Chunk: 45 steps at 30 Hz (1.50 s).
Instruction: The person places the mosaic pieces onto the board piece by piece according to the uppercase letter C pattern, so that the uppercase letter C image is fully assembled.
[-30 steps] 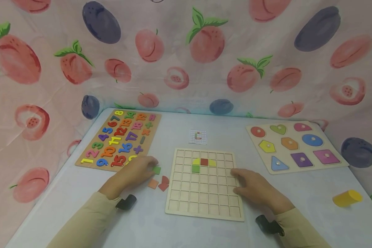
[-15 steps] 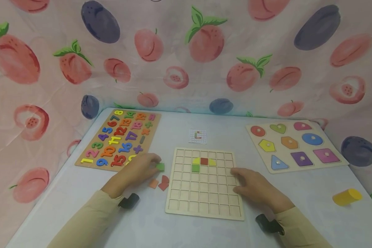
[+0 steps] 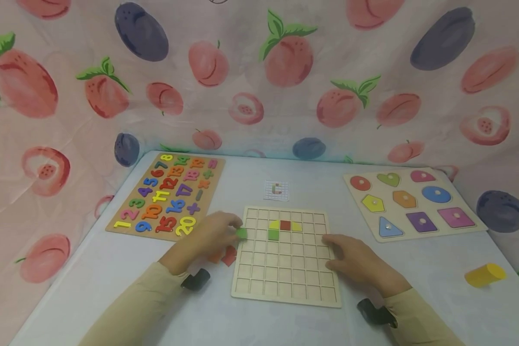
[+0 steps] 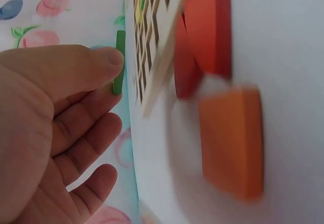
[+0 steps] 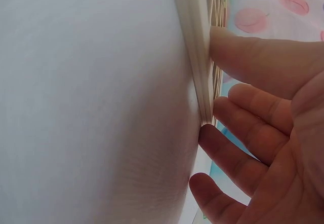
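My left hand (image 3: 209, 236) pinches a green square tile (image 4: 120, 39) between thumb and index finger, over the left edge of a wooden grid board (image 3: 287, 290). The other left fingers are loosely bent. Near the board's top lie a yellow tile (image 3: 274, 225), a red square (image 3: 285, 225), another yellow tile (image 3: 297, 226) and a green square (image 3: 274, 235). My right hand (image 3: 361, 262) touches the board's right edge, its thumb on the rim and its fingers relaxed. Under the left hand, red tiles (image 4: 208, 34) and an orange tile (image 4: 230, 143) lie on the table.
A small pattern card (image 3: 276, 190) lies behind the board. At the back left is a number puzzle (image 3: 207, 204), at the back right a knobbed shape puzzle (image 3: 391, 211). A yellow cylinder (image 3: 484, 275) rests at the right. Fruit-printed cloth (image 3: 251, 62) hangs behind.
My left hand has lifted the green square tile and carried it right, from beside the red and orange tiles to the board's left edge. My right hand stays at the board.
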Tool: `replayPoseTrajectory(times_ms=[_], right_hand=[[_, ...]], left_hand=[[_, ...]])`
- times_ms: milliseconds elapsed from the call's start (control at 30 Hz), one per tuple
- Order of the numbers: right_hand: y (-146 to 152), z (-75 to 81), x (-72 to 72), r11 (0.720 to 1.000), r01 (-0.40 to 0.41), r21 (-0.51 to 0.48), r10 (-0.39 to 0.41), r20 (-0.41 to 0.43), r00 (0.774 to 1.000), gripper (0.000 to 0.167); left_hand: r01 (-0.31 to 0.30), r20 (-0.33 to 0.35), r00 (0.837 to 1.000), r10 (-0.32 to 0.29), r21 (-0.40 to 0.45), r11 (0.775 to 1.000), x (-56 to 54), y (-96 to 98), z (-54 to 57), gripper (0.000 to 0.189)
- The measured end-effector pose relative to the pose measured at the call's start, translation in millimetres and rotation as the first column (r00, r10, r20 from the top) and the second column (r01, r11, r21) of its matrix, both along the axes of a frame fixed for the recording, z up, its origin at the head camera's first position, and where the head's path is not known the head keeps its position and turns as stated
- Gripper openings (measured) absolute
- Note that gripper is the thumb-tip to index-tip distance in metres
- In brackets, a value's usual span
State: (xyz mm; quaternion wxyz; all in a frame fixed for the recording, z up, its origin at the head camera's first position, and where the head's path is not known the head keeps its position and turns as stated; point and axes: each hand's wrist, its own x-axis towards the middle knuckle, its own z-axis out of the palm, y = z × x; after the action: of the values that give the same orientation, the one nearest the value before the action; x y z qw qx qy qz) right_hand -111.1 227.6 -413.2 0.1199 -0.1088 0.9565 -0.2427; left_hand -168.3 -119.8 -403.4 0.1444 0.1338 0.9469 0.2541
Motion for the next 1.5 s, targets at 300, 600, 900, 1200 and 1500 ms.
replayPoseTrajectory(times_ms=[300,600,900,1200,1500], right_hand=[[-0.3,-0.1,0.1,1.0,-0.009,0.007,0.009,-0.016,1.0,0.061],[0.3,-0.1,0.1,1.0,-0.004,-0.004,0.004,-0.008,1.0,0.061],[-0.9,0.9,0.8,1.0,0.007,-0.005,-0.006,0.006,1.0,0.062],[-1.1,1.8,1.5,1.0,0.008,-0.008,-0.008,0.01,1.0,0.061],[-0.7,1.3,1.1,1.0,0.012,-0.008,-0.012,0.015,1.0,0.062]], left_hand=[[0.116,-0.058,0.992,-0.114,0.027,0.993,2.8,19.6,-5.5,0.034],[0.202,-0.108,0.974,-0.199,0.015,0.979,4.4,33.1,-7.7,0.032],[0.245,-0.167,0.956,-0.243,-0.012,0.97,6.9,47.3,-10.0,0.032],[0.259,-0.172,0.951,-0.257,-0.016,0.966,8.9,56.5,-8.5,0.031],[0.275,-0.188,0.941,-0.28,-0.05,0.96,9.3,58.7,-9.6,0.03]])
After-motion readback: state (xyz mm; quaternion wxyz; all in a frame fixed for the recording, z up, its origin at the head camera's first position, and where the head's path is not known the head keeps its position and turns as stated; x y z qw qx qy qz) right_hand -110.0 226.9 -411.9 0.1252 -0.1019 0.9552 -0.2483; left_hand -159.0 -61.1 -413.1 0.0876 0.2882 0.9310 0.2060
